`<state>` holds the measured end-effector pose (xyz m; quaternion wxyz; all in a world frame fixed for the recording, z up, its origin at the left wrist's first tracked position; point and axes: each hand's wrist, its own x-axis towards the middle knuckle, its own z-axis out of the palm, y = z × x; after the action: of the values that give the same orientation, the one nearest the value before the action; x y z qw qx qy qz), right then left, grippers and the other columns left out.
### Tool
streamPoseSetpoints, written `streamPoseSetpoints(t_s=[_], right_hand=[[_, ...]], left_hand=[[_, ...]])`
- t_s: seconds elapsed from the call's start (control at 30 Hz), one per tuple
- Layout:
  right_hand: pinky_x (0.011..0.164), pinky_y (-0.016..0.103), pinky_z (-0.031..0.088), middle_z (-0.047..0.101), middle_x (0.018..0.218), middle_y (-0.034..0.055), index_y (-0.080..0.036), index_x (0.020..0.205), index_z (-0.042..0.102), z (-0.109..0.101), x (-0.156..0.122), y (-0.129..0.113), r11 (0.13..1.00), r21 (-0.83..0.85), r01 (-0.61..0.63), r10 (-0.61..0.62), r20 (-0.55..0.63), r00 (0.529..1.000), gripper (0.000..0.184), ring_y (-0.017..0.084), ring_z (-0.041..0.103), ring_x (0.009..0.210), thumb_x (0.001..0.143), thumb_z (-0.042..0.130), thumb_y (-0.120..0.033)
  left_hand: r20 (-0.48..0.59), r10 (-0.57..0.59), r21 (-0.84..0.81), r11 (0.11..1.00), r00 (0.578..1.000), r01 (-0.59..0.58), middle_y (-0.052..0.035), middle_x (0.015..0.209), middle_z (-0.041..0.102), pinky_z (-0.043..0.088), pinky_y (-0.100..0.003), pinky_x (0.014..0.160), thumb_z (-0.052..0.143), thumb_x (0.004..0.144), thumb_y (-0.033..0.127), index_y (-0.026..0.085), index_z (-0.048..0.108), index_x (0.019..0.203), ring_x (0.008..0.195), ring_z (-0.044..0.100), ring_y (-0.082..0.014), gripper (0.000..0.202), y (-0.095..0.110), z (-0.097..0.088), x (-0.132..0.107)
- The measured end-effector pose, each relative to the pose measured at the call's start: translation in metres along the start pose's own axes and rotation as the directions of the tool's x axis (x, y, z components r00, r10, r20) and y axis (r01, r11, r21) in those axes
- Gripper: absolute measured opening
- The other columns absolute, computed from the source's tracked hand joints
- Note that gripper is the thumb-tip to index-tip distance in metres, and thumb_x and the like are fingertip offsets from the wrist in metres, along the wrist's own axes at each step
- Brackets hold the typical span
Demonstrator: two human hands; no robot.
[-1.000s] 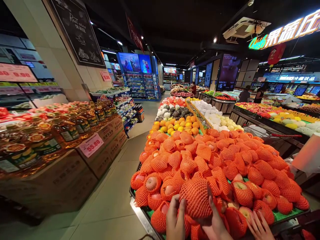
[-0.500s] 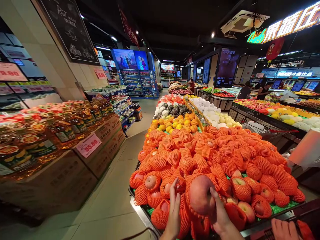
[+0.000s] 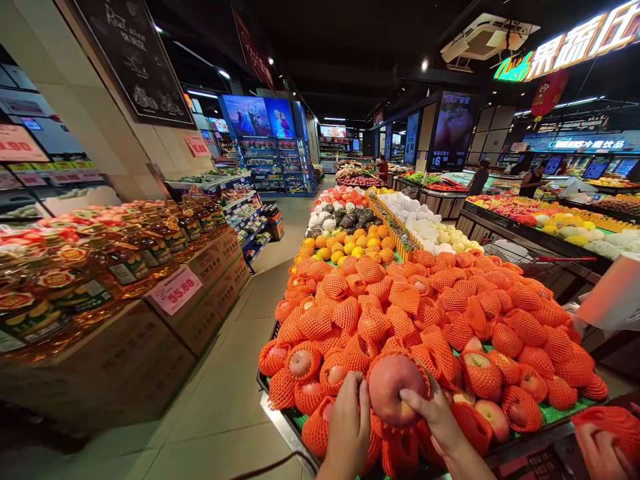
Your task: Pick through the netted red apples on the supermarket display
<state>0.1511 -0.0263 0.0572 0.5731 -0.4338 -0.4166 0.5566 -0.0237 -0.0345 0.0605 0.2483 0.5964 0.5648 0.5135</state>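
Observation:
A red apple [image 3: 393, 390] is held up in front of me, stem side showing, its lower part in an orange foam net [image 3: 426, 380]. My right hand [image 3: 443, 420] grips it from the right, with the thumb pressed near the stem hollow and the other fingers hidden behind. On the left side, the curled fingers of my left hand [image 3: 347, 423] are against the apple and the net's edge; their exact hold is partly hidden. Beneath both hands lies a heap of apples in orange foam nets [image 3: 370, 320].
Another person's hand [image 3: 603, 450] holds a netted fruit at the lower right. Beyond the heap are oranges [image 3: 355, 247] and white-netted fruit [image 3: 405, 210]. Oil bottles [image 3: 125, 263] stand on cartons across the left aisle. A plastic bag roll [image 3: 613, 290] is at right.
My left fingers have closed in from spread to curled at the apple. My right thumb has moved onto the stem area, and the apple has turned. The other person's hand now holds a netted fruit.

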Motion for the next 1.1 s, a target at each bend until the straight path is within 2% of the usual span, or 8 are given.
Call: streamPoseSetpoints(t_s=[0.33, 0.4, 0.47, 0.57, 0.7, 0.8, 0.9, 1.1], right_hand=[[0.121, 0.033, 0.042, 0.042, 0.145, 0.0114, -0.013, 0.142, 0.057, -0.014, 0.005, 0.016, 0.964, -0.243, 0.110, -0.084, 0.115, 0.990, 0.086, 0.029, 0.040, 0.140, 0.080, 0.091, -0.062], [0.119, 0.031, 0.043, 0.042, 0.145, 0.0106, -0.014, 0.143, 0.056, -0.013, 0.004, 0.015, 0.955, -0.272, 0.119, -0.084, 0.138, 0.987, 0.086, 0.028, 0.039, 0.140, 0.082, 0.088, -0.065], [0.118, 0.029, 0.044, 0.042, 0.145, 0.0096, -0.015, 0.144, 0.056, -0.010, 0.002, 0.011, 0.950, -0.280, 0.141, -0.099, 0.158, 0.982, 0.084, 0.028, 0.039, 0.140, 0.085, 0.085, -0.068], [0.123, 0.033, 0.037, 0.040, 0.147, 0.0092, -0.018, 0.152, 0.053, -0.004, -0.005, 0.000, 0.921, -0.355, 0.161, -0.076, 0.240, 0.968, 0.085, 0.028, 0.037, 0.141, 0.092, 0.076, -0.073], [0.128, 0.042, 0.025, 0.031, 0.155, 0.0077, -0.024, 0.161, 0.049, -0.009, 0.000, -0.018, 0.830, -0.509, 0.229, 0.004, 0.415, 0.910, 0.091, 0.031, 0.028, 0.146, 0.094, 0.069, -0.082], [0.124, 0.045, 0.032, 0.034, 0.153, 0.0061, -0.024, 0.152, 0.059, -0.021, 0.033, -0.029, 0.708, -0.633, 0.314, -0.103, 0.347, 0.932, 0.077, 0.031, 0.034, 0.143, 0.102, 0.050, -0.081], [0.117, 0.044, 0.041, 0.046, 0.141, 0.0081, -0.015, 0.134, 0.070, -0.029, 0.096, -0.039, 0.411, -0.884, 0.222, -0.342, 0.076, 0.937, 0.055, 0.028, 0.044, 0.132, 0.102, 0.051, -0.056], [0.103, 0.046, 0.042, 0.054, 0.118, 0.0198, -0.004, 0.115, 0.069, -0.024, 0.218, -0.052, 0.344, -0.939, 0.007, -0.454, -0.160, 0.876, 0.036, 0.038, 0.044, 0.119, 0.091, 0.075, -0.030]], left_hand=[[-0.057, 0.369, -0.029, 0.928, 0.928, -0.371, -0.0072, 0.086, 0.066, 0.051, -0.028, 0.078, 0.054, 0.097, 0.022, 0.020, 0.065, 0.088, 0.079, 0.062, -0.0182, 0.015, -0.032, -0.003, -0.017], [-0.052, 0.247, -0.093, 0.963, 0.967, -0.251, -0.0108, 0.111, 0.067, 0.051, -0.033, 0.098, 0.059, 0.097, 0.029, 0.020, 0.065, 0.107, 0.105, 0.064, -0.0220, 0.015, -0.028, -0.003, -0.017], [0.049, 0.047, -0.215, 0.976, 0.998, -0.035, -0.0142, 0.145, 0.055, 0.040, -0.041, 0.120, 0.064, 0.094, 0.042, 0.021, 0.054, 0.136, 0.140, 0.050, -0.0276, 0.048, -0.022, -0.001, -0.016], [0.227, -0.141, -0.370, 0.903, 0.964, 0.219, -0.0148, 0.161, 0.042, 0.031, -0.043, 0.128, 0.069, 0.087, 0.056, 0.020, 0.045, 0.149, 0.153, 0.036, -0.0315, 0.075, -0.018, 0.004, -0.016], [0.039, -0.245, -0.447, 0.862, 0.969, 0.236, -0.0174, 0.152, 0.050, 0.025, -0.045, 0.130, 0.068, 0.083, 0.062, 0.015, 0.051, 0.138, 0.150, 0.040, -0.0345, 0.074, -0.023, 0.011, -0.014], [0.014, -0.346, -0.434, 0.843, 0.938, 0.317, -0.0187, 0.152, 0.048, 0.020, -0.050, 0.131, 0.065, 0.081, 0.068, 0.015, 0.048, 0.137, 0.151, 0.036, -0.0349, 0.079, -0.026, 0.011, 0.004], [-0.130, -0.352, -0.382, 0.880, 0.927, 0.281, -0.0154, 0.149, 0.050, 0.027, -0.052, 0.128, 0.065, 0.079, 0.070, 0.020, 0.046, 0.137, 0.146, 0.043, -0.0340, 0.079, -0.015, 0.012, 0.042], [-0.407, -0.009, 0.071, 0.997, 0.913, 0.042, -0.0170, 0.151, 0.044, 0.039, -0.051, 0.122, 0.079, 0.076, 0.043, 0.018, 0.031, 0.152, 0.140, 0.047, -0.0327, 0.093, 0.001, 0.031, 0.148]])
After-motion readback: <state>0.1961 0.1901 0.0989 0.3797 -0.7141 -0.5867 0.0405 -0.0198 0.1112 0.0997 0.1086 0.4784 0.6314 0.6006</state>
